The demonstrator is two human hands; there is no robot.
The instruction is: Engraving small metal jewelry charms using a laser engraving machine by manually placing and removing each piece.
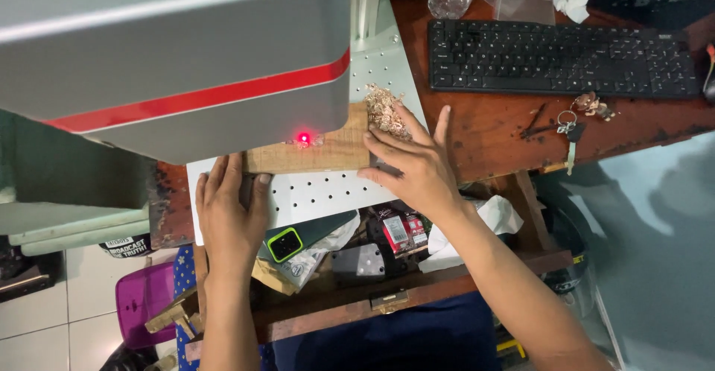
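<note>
A flat wooden board [328, 151] lies on a white perforated plate [320, 196] beneath a grey machine head with a red stripe [179, 51]. A red light dot [303, 138] shines on the board. My left hand [229, 211] lies flat at the board's near left edge, fingers touching it. My right hand [413, 162] presses on the board's right end with fingers spread. A small heap of pale wood shavings [383, 106] sits by my right fingertips.
A black keyboard [558, 58] lies on the brown wooden desk [491, 129], with keys [570, 129] in front of it. An open drawer [357, 259] below the plate holds packets, tissue and a green-rimmed device. A purple bin [141, 300] stands on the tiled floor.
</note>
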